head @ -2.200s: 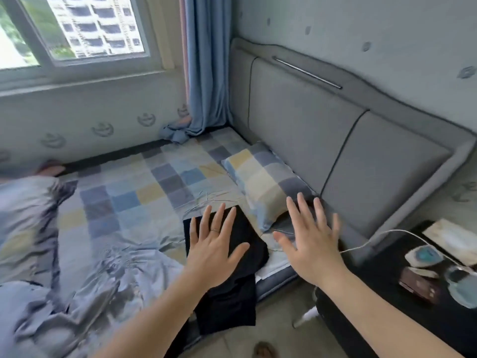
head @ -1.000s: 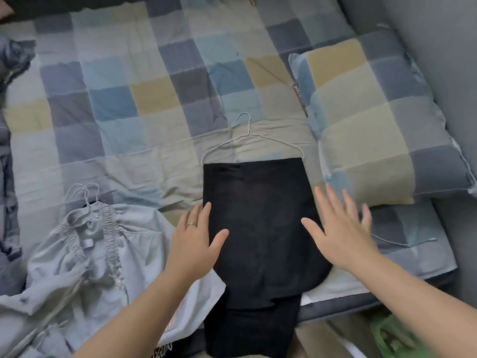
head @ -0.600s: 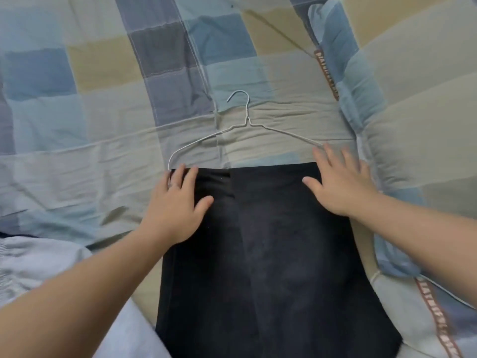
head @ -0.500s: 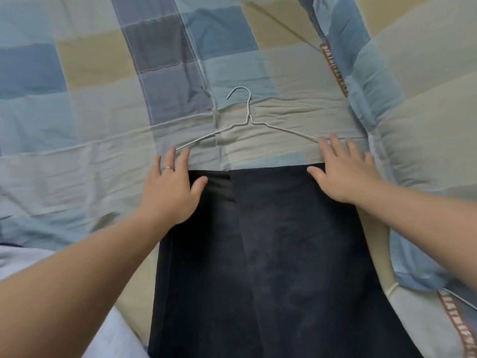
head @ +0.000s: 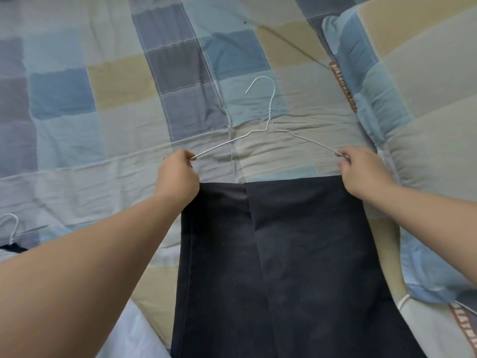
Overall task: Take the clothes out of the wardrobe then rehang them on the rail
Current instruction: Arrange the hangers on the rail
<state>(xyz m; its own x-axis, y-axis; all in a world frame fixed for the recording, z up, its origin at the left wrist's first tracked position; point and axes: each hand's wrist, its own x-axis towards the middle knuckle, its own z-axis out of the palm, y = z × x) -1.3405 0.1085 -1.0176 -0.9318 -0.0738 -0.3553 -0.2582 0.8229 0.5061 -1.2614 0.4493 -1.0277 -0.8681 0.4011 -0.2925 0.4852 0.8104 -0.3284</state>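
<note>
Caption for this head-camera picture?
The left hand and right hand pinch a wire hanger at both ends beside a black garment on bedding.

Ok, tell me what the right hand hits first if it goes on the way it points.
The right hand pinches the wire hanger at its right end. Going on up and left, it would probably slide along that wire over the checked bedsheet; nothing else shows there, though height is unclear.

Two wire hangers [head: 270,112] [head: 15,224], one black garment [head: 284,254], one pillow [head: 413,73].

L forearm [head: 103,254] & R forearm [head: 426,210] bare, thin ring [head: 166,158] on L hand [head: 178,177] finger
</note>
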